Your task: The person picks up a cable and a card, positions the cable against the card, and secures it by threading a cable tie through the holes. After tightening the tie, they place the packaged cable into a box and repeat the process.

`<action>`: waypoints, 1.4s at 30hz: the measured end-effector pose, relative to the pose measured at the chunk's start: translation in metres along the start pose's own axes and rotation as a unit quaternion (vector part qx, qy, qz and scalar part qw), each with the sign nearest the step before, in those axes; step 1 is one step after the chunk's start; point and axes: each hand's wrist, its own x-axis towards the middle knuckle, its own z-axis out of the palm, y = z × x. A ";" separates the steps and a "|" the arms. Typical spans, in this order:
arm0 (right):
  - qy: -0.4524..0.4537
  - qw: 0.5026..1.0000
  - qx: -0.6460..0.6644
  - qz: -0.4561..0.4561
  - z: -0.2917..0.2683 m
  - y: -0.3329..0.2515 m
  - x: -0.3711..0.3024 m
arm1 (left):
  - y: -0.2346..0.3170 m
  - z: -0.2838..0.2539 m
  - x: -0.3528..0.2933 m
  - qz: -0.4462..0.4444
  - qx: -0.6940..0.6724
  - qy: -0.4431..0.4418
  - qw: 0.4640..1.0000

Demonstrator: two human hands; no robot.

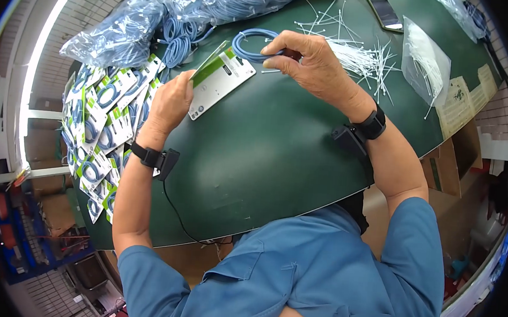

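My left hand (pixel 173 101) is closed on a cardboard backing card (pixel 210 61), which is tilted so that mostly its thin edge shows. Just beside it, a white and green card (pixel 222 87) lies with its printed face up; whether my left fingers touch it too, I cannot tell. Between thumb and fingers, my right hand (pixel 311 62) pinches a coil of blue cable (pixel 240 40), held above the table near the top of the cards. A thin white tie appears to circle the coil.
Many carded cables (pixel 106 96) are piled along the table's left side. Clear bags of blue coils (pixel 121 31) sit at the back, with loose coils (pixel 178 48) beside them. White cable ties (pixel 361 57) are strewn behind my right hand, near a phone (pixel 383 10) and a bag of ties (pixel 424 64).
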 end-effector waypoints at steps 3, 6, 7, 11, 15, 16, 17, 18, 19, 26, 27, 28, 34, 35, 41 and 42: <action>0.001 1.000 0.016 0.023 0.000 -0.002 -0.003 | 0.006 -0.003 0.007 0.009 0.107 0.055 0.993; 0.033 0.998 0.037 0.026 -0.002 -0.003 -0.002 | 0.016 -0.030 0.005 0.034 0.133 0.126 0.982; 0.049 0.997 0.048 0.031 -0.004 -0.004 -0.003 | 0.027 -0.041 0.004 0.047 0.144 0.159 0.976; 0.065 0.995 0.063 0.033 -0.003 -0.011 -0.004 | 0.078 -0.056 -0.017 0.022 0.096 0.109 0.989; 0.042 0.998 0.031 0.027 0.004 -0.020 -0.005 | 0.102 -0.047 -0.031 0.037 0.050 0.117 0.991; 0.039 0.998 0.028 0.030 0.005 -0.022 -0.005 | 0.106 -0.046 -0.031 0.036 0.045 0.117 0.991; 0.036 0.998 0.033 0.026 0.008 -0.023 -0.005 | 0.108 -0.045 -0.032 0.041 0.037 0.121 0.991; 0.034 0.998 0.039 0.023 0.010 -0.023 -0.005 | 0.110 -0.045 -0.032 0.046 0.028 0.124 0.991; 0.031 0.998 0.045 0.019 0.010 -0.024 -0.006 | 0.114 -0.044 -0.033 0.052 0.020 0.127 0.990; 0.023 0.999 0.021 0.009 0.011 -0.038 -0.011 | 0.137 -0.055 -0.039 0.073 0.015 0.122 0.990; 0.024 1.000 0.016 0.005 0.011 -0.042 -0.011 | 0.140 -0.057 -0.041 0.083 0.014 0.130 0.988; 0.021 1.000 0.018 0.005 0.010 -0.045 -0.011 | 0.141 -0.058 -0.044 0.080 0.014 0.130 0.988; 0.024 0.998 0.001 -0.059 -0.004 -0.061 -0.023 | 0.154 -0.056 -0.042 0.127 -0.014 0.115 0.985; 0.012 0.997 -0.009 -0.077 -0.002 -0.064 -0.026 | 0.153 -0.055 -0.044 0.120 -0.015 0.091 0.988; 0.054 0.950 -0.217 -0.219 0.038 -0.044 -0.053 | 0.102 -0.001 -0.044 0.143 -0.043 0.013 0.989; 0.059 0.943 -0.250 -0.212 0.061 -0.036 -0.051 | 0.135 -0.022 -0.049 0.113 -0.063 0.009 0.992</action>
